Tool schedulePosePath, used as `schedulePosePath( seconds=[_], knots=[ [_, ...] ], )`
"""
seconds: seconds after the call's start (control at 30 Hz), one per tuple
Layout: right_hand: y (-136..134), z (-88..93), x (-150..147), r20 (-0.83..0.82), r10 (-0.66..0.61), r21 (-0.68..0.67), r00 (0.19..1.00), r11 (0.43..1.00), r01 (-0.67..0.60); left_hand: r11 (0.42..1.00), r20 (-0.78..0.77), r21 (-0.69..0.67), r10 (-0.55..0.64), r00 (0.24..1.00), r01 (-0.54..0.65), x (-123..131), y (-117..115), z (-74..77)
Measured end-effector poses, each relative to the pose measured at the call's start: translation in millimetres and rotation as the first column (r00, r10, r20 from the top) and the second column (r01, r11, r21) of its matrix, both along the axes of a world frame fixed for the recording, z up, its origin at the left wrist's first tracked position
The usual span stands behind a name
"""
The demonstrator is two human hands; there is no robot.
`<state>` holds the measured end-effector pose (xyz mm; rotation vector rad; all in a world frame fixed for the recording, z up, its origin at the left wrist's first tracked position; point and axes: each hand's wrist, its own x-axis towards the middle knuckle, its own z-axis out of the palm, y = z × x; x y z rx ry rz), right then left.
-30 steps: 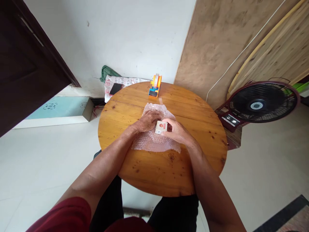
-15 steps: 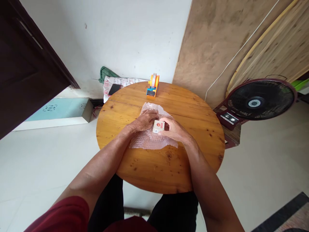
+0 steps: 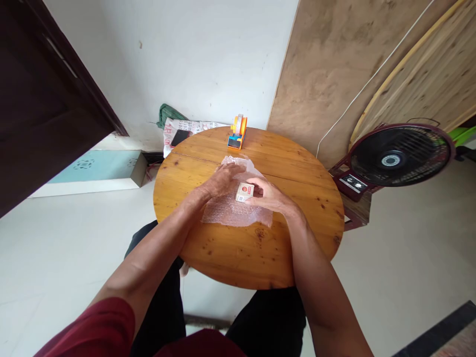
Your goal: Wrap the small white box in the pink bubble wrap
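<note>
A small pale box with a red emblem and a printed code sits over the middle of a sheet of bubble wrap. My right hand grips the box from its right side, thumb at the near edge and fingers behind. Beside the box, on the left, my left hand lies flat on the upper part of the wrap with its fingers stretched out. The sheet is spread on a round wooden table. Part of the wrap is hidden under both hands.
An orange and blue tape dispenser stands at the table's far edge. Behind the table's left rim are a printed sack and a dark phone. A black fan stands to the right, and a pale blue box lies on the left.
My left hand has slid slightly up and away from the box, its fingers now straighter. The right hand still holds the box in nearly the same place. The view has shifted a little.
</note>
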<state>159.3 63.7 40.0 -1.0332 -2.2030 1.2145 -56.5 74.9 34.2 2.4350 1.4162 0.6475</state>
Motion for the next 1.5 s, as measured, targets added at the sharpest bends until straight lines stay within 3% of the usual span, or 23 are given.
schedulePosePath(
  seconds=[0.07, 0.17, 0.23, 0.3, 0.4, 0.57, 0.8, 0.93, 1.07, 1.3, 1.5],
  knots=[
    [1.7, -1.3, 2.0, -0.041, 0.012, -0.062, 0.999, 0.998, -0.015, 0.998, -0.086, 0.026, 0.064, 0.994, -0.062, -5.5, -21.3, 22.6],
    [3.2, -3.0, 3.1, -0.052, 0.021, -0.082, 0.998, 0.996, -0.026, 0.996, -0.193, 0.077, -0.023, 0.981, 0.038, -11.6, -71.1, 42.9],
    [3.4, -4.4, 2.8, -0.055, 0.027, -0.042, 0.998, 0.999, -0.03, 0.996, -0.226, 0.085, -0.006, 0.974, 0.026, -12.0, -105.6, 38.7],
    [3.2, -5.6, 2.1, -0.051, 0.033, 0.003, 0.998, 0.999, -0.033, 0.994, -0.244, 0.105, 0.045, 0.969, -0.02, -9.4, -131.5, 23.6],
    [2.5, -6.2, 1.7, -0.035, 0.019, 0.05, 0.999, 0.999, -0.017, 0.986, -0.224, 0.145, 0.116, 0.968, -0.085, -1.2, -147.0, -1.2],
    [1.8, -3.7, 1.9, 0.002, 0.009, 0.084, 1.0, 0.996, -0.009, 0.96, -0.193, 0.252, 0.173, 0.966, -0.121, 14.0, -137.1, -14.0],
    [-3.0, 9.4, 4.6, -0.01, -0.043, 0.099, 0.999, 0.994, 0.044, 0.945, -0.053, 0.294, 0.167, 0.984, -0.145, 20.9, -110.9, 2.0],
    [-2.0, 19.4, 14.3, -0.171, -0.054, -0.062, 0.984, 0.997, 0.044, 0.97, 0.021, 0.156, 0.184, 0.983, -0.185, 23.5, -79.1, 19.6],
    [0.6, 20.8, 22.0, -0.177, -0.04, -0.134, 0.983, 0.991, 0.016, 0.964, 0.071, -0.068, 0.262, 0.962, -0.258, 27.3, -55.3, 29.2],
    [6.0, 7.7, 12.0, -0.041, -0.159, 0.046, 0.986, 0.986, 0.161, 0.946, 0.264, -0.189, 0.307, 0.914, -0.264, 26.7, -42.6, 10.3],
    [8.5, -3.0, 3.9, -0.067, -0.264, -0.005, 0.962, 0.964, 0.264, 0.943, 0.441, -0.244, 0.315, 0.841, -0.226, 24.6, -40.4, -5.9]
  ],
)
